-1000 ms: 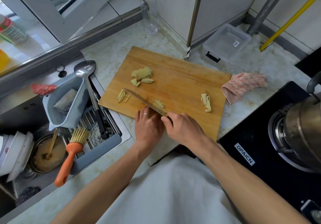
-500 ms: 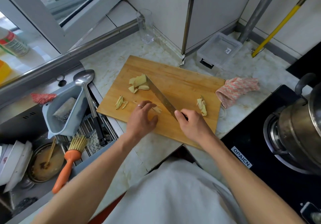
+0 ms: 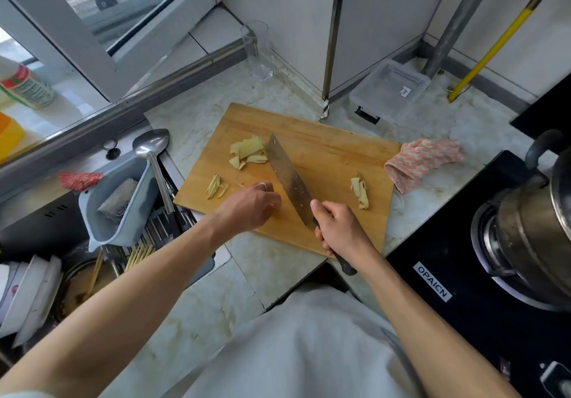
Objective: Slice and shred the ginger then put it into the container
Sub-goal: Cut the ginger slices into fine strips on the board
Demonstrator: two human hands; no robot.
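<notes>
Cutting board point(image 3: 324, 150) on counter point(image 3: 197, 311), container point(image 3: 390, 88) behind it, cloth point(image 3: 423, 159) right, sink caddy point(image 3: 114, 212) left, ginger slices point(image 3: 248, 150) on board.

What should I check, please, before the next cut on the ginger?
1. Right hand grips the knife by its handle: ok.
2. Left hand is apart from the blade: ok.
3. Ginger under the left hand is ready to cut: cannot tell, the hand hides it.
4. Slices lie on the board, beside the knife tip: ok.
5. Container is open to take the shreds: not ok, a lid seems to be on it.
6. Shreds have gone into the container: not ok, they lie on the board.
</notes>
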